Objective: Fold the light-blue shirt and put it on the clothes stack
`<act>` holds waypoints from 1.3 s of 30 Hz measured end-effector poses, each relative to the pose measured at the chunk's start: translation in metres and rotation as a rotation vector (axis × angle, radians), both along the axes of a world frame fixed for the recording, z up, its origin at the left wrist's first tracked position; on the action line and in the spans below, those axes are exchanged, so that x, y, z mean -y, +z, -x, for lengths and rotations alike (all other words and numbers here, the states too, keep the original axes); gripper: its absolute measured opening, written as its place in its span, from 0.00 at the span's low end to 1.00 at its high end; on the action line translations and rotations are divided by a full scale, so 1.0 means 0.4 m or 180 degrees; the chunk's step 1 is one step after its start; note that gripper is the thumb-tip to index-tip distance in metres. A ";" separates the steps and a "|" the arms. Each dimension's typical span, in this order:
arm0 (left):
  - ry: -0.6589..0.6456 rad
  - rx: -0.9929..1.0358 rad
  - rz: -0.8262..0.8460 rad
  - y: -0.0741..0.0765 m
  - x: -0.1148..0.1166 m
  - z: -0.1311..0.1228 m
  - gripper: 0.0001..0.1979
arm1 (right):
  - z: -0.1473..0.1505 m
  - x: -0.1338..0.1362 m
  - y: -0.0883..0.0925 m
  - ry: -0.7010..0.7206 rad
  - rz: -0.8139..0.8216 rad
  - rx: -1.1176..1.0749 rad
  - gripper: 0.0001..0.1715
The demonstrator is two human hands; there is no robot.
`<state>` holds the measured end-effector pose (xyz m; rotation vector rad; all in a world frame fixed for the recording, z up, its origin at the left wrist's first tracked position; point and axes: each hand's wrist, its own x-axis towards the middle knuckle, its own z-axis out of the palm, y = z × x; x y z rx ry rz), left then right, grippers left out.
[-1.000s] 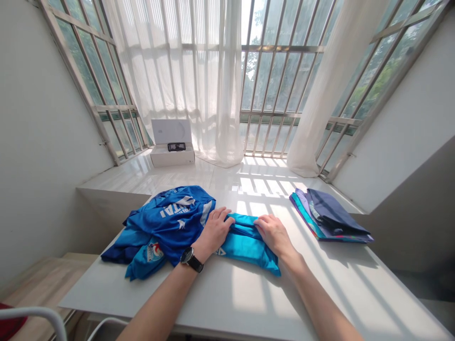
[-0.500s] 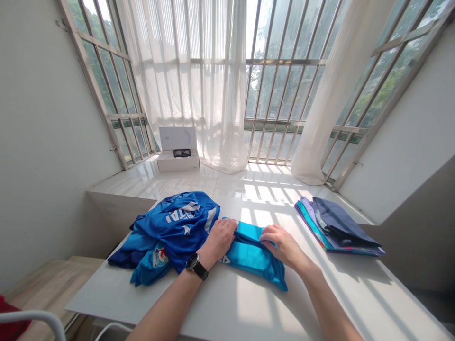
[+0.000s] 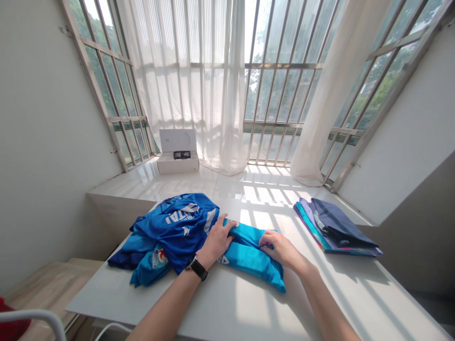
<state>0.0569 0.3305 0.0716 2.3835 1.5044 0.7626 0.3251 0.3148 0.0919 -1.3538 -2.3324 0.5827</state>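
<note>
A light-blue shirt point(image 3: 249, 263), folded into a long strip with a crease along its middle, lies on the white table in front of me. My left hand point(image 3: 216, 240) rests on the strip's left end with its fingers apart; a black watch is on that wrist. At the right part of the strip, my right hand point(image 3: 279, 247) has its fingers curled in and closed on the cloth near the crease. Just left of my left hand, a darker blue jersey point(image 3: 181, 222) with white lettering lies in a loose heap, touching or nearly touching the strip.
On the right of the table point(image 3: 209, 308) stands a stack of folded clothes point(image 3: 341, 227), dark navy on top. An open white box point(image 3: 177, 165) with a black device in it sits on the window ledge. White curtains point(image 3: 223, 94) hang before barred windows. A white rail point(image 3: 42, 315) curves at the lower left.
My left hand's fingers have spread and lifted a little at the strip's left end. The right hand's fingers have curled further in at the crease. The shirt has hardly shifted.
</note>
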 end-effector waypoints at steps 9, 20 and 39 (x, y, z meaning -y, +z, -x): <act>-0.0582 0.0573 -0.0236 0.013 -0.003 0.007 0.18 | -0.003 -0.002 -0.003 -0.0012 0.0026 -0.0020 0.07; -0.0842 0.0662 0.0383 0.041 -0.025 0.061 0.11 | 0.004 0.015 0.020 -0.0101 -0.0007 0.0046 0.05; -0.0694 0.0681 0.0408 0.028 0.004 0.021 0.17 | 0.021 0.010 0.000 -0.0240 -0.0261 0.0197 0.14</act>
